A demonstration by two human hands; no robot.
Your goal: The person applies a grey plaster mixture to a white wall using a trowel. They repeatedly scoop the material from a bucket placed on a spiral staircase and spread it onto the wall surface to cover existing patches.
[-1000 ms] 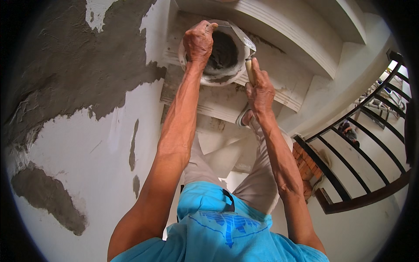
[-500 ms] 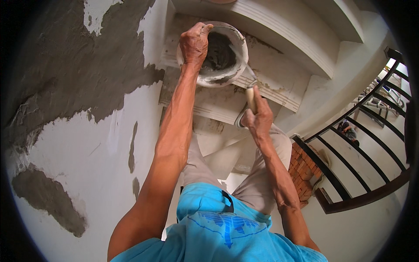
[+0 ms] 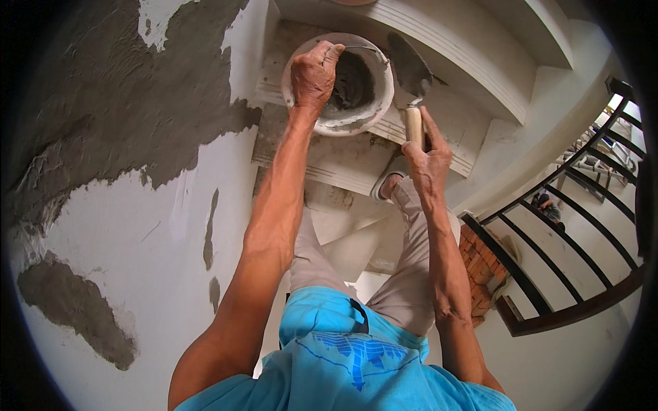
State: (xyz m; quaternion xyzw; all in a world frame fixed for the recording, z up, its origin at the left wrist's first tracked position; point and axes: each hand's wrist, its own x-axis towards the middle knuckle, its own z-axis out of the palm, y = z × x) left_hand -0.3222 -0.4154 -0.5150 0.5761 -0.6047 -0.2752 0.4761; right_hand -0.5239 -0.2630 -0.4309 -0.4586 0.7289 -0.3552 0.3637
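Note:
My left hand point(image 3: 315, 77) is closed at the left side of a round, mortar-crusted bucket point(image 3: 380, 103), over its rim. A thin wire handle runs from that fist across to the bucket's right side. Grey wet mortar point(image 3: 353, 85) coats the inside. In my right hand point(image 3: 430, 164) is a trowel point(image 3: 409, 65), held by its pale wooden grip. Its pointed blade, smeared grey, lies just right of the bucket with the tip away from me. The bucket stands on a pale stair step point(image 3: 452, 137).
To the left rises a white wall point(image 3: 157, 240) partly covered in grey plaster point(image 3: 116, 109). More steps point(image 3: 425, 41) curve upward ahead. On the right run a black metal railing point(image 3: 572, 236) and stacked red bricks point(image 3: 476, 264). A person point(image 3: 548, 207) is visible beyond the railing.
My right hand has moved right and slightly forward, bringing the trowel from the bucket's mouth to outside its right rim, blade now broadside. My left hand and the bucket have barely shifted.

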